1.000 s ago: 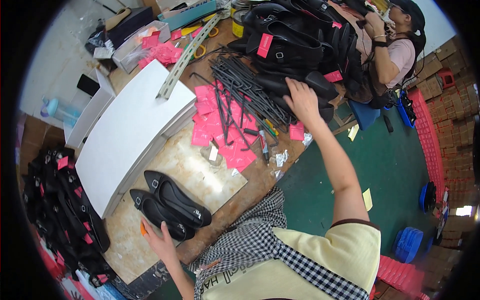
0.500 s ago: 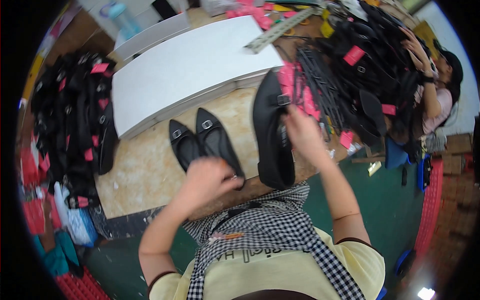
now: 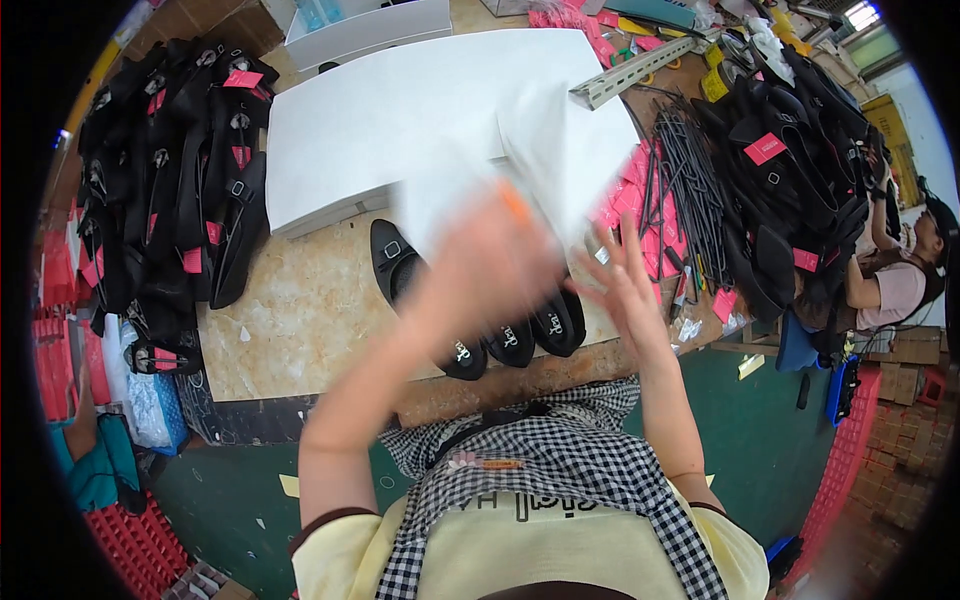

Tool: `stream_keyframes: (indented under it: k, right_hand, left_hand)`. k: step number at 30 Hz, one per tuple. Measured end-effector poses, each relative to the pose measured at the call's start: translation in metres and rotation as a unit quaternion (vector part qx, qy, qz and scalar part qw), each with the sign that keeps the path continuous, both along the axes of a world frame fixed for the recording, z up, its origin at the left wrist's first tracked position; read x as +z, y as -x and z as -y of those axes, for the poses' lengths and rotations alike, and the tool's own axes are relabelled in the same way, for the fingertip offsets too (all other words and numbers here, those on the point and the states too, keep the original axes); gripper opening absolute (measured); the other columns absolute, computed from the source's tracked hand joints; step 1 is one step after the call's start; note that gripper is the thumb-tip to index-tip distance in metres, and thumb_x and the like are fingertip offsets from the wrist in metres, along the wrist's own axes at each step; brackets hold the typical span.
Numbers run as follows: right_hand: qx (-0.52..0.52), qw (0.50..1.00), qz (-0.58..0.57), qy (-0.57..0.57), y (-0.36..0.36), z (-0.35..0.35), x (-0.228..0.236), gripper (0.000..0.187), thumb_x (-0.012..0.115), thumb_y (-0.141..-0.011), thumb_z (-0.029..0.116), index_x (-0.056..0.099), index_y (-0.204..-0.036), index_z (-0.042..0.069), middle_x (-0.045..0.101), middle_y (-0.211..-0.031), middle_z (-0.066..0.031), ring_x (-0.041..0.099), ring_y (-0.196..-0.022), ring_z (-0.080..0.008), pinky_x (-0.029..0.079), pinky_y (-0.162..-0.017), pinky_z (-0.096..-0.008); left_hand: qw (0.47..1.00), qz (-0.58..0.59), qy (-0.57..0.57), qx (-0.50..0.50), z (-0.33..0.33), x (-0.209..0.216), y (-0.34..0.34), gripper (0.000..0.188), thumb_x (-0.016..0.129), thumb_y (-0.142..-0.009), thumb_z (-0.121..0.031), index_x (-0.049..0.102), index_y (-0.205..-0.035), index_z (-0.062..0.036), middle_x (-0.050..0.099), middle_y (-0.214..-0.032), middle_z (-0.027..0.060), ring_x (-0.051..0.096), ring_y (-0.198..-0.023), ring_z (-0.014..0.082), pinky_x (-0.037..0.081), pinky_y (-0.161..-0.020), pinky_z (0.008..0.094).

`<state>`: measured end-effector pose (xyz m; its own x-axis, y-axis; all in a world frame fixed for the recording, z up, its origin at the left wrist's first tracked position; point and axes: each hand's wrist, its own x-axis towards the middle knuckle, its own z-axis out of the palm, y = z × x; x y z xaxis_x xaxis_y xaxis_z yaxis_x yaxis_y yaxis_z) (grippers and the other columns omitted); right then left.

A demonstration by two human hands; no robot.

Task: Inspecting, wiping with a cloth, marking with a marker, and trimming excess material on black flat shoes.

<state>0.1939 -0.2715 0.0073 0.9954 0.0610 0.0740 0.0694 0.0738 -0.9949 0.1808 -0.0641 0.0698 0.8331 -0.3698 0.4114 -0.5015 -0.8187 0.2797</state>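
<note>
My left hand (image 3: pixel 495 260), smeared by motion, is over the middle of the table, closed on a sheet of thin white paper (image 3: pixel 425 205). The blurred sheet spreads out on both sides of the hand. To its right my right hand (image 3: pixel 630 285) is raised with fingers spread, holding nothing. Below the hands, black pointed flat shoes with silver buckles lie side by side, heels toward me. One black shoe (image 3: pixel 392 250) shows its buckled toe at the left; another black shoe (image 3: pixel 560 325) shows its heel at the right. The left hand and paper hide their middles.
A stack of white sheets (image 3: pixel 350 120) lies behind the shoes, with a slotted metal bar (image 3: pixel 640 72) across its right corner. Piled black shoes (image 3: pixel 180 170) stand left, more black shoes (image 3: pixel 790 170) right. Thin black rods (image 3: pixel 690 200) lie nearby. A co-worker (image 3: pixel 890 270) is far right.
My right hand has let go of the black shoe, now lying in the row with the others. My left hand has moved up and right and now has a white sheet. The view has shifted.
</note>
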Motion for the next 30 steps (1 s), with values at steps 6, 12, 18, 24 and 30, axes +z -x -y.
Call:
stream_keyframes:
  k: [6,12,18,24,30]
  right_hand:
    - [0.251,0.857,-0.424,-0.152,0.054,0.000,0.024,0.036,0.053,-0.099,0.021,0.054,-0.132,0.005,0.062,-0.124,-0.0110,0.060,-0.115,-0.0230,0.050,-0.098,-0.0370]
    - [0.274,0.939,0.089,0.190,0.017,-0.009,0.058,0.092,0.071,-0.074,0.001,0.023,-0.153,0.003,0.026,-0.159,-0.0159,0.031,-0.144,-0.0318,0.029,-0.116,-0.0378]
    - [0.202,0.975,-0.086,0.036,-0.031,0.008,-0.005,0.060,0.069,-0.069,-0.004,0.061,-0.128,0.004,0.059,-0.128,-0.0162,0.058,-0.118,-0.0311,0.048,-0.098,-0.0361]
    - [0.162,0.747,0.363,0.532,-0.030,-0.034,-0.037,0.030,0.063,-0.074,0.004,0.072,-0.102,0.008,0.051,-0.092,-0.0105,0.056,-0.086,-0.0292,0.049,-0.074,-0.0391]
    - [0.291,0.820,0.283,0.403,-0.049,-0.040,-0.022,0.050,0.075,-0.076,0.015,0.062,-0.122,0.001,0.057,-0.106,-0.0156,0.059,-0.100,-0.0323,0.051,-0.082,-0.0416]
  left_hand:
    - [0.915,-0.031,0.402,0.000,0.015,-0.021,0.075,0.013,0.068,-0.077,-0.013,0.070,-0.085,-0.0034,0.067,-0.103,0.0152,0.065,-0.097,0.0342,0.046,-0.093,0.0486]
    - [0.866,-0.060,0.418,0.268,0.004,-0.047,0.064,0.034,0.051,-0.096,-0.008,0.051,-0.129,0.0000,0.063,-0.110,0.0130,0.063,-0.094,0.0159,0.052,-0.078,0.0304]
    - [0.866,-0.300,0.375,0.139,0.035,-0.062,0.051,0.033,0.048,-0.098,-0.025,0.065,-0.115,-0.0036,0.068,-0.102,0.0154,0.065,-0.095,0.0254,0.051,-0.084,0.0379]
    - [0.973,-0.210,0.095,-0.006,0.081,-0.074,0.070,0.030,0.068,-0.079,-0.031,0.067,-0.070,-0.0017,0.066,-0.072,0.0120,0.064,-0.074,0.0264,0.045,-0.080,0.0361]
    - [0.976,-0.206,0.068,0.022,0.071,-0.083,0.072,0.023,0.071,-0.078,-0.025,0.066,-0.070,-0.0040,0.065,-0.070,0.0104,0.063,-0.073,0.0245,0.044,-0.080,0.0362]
